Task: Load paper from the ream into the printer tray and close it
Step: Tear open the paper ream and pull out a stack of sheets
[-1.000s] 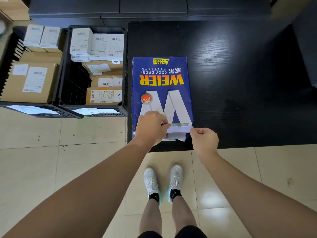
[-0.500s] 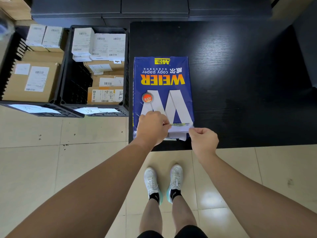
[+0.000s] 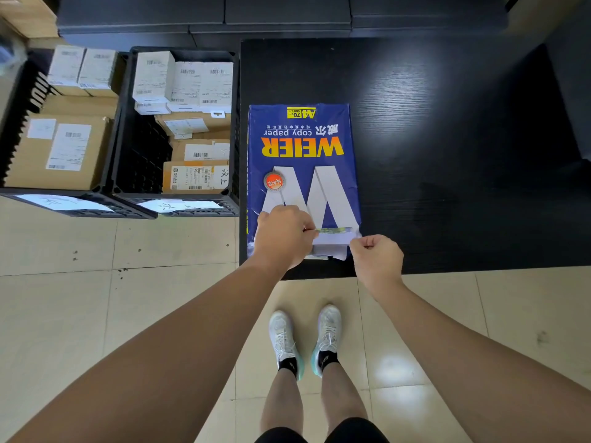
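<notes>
Two black crates [image 3: 179, 199] of labelled cartons stood on the floor to the left, hard against the side of the desk [image 3: 447, 155]. The left hand [image 3: 283, 239] was curled over the near left corner of the ream [image 3: 303, 174], fingers pinched on the torn wrapper flap [image 3: 332, 239]. The ream lay flat at the desk's near left corner, its near end almost at the edge, still mostly wrapped. It looked a dense, heavy block: stiff as a whole, though loose sheets would be limp and the glossy wrapper probably slick. The opened end seemed the place to grip. The right hand [image 3: 377, 259] was closed in a loose fist at the near right corner, pinching the other end of the flap. Beyond it to the right, the desk lay bare, leaving room to slide sheets out. No printer was in view.
</notes>
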Tool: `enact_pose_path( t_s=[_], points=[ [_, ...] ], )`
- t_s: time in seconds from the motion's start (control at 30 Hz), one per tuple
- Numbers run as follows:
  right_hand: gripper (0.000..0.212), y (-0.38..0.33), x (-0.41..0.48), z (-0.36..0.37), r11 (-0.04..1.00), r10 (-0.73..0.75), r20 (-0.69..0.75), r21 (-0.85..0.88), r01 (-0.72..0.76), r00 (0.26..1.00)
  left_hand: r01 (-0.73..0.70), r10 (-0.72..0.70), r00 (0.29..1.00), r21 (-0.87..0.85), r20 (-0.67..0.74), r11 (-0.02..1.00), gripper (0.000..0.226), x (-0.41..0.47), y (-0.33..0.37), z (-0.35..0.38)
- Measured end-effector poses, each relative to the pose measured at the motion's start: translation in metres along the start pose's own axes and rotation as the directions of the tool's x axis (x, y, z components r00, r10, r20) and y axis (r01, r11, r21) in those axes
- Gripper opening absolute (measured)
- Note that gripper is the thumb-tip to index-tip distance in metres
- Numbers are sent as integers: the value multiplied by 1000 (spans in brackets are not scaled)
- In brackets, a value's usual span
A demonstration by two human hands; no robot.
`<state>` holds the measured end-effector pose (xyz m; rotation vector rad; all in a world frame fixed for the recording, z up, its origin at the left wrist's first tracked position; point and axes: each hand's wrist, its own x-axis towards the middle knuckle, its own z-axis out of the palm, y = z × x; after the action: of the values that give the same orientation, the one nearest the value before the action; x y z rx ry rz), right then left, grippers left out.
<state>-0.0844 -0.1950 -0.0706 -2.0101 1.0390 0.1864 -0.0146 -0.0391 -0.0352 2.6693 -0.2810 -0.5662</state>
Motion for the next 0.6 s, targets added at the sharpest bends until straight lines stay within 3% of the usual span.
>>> enact_pose_path(
  t_s=[0.17, 0.43, 0.6],
  points=[
    [12, 14, -8, -7, 1000, -17, 28, -25, 17, 999, -5, 4, 1000, -8, -13, 1000, 20, -1, 0, 1],
    [16, 32, -12, -18, 995, 70, 162, 59, -81, 984, -10, 10, 1000, -9, -5, 1000, 19, -7, -2, 5],
    [24, 23, -2, -20, 966, 124, 209, 197, -166, 970, -30, 30, 999, -8, 13, 1000, 22, -12, -6, 7]
  ],
)
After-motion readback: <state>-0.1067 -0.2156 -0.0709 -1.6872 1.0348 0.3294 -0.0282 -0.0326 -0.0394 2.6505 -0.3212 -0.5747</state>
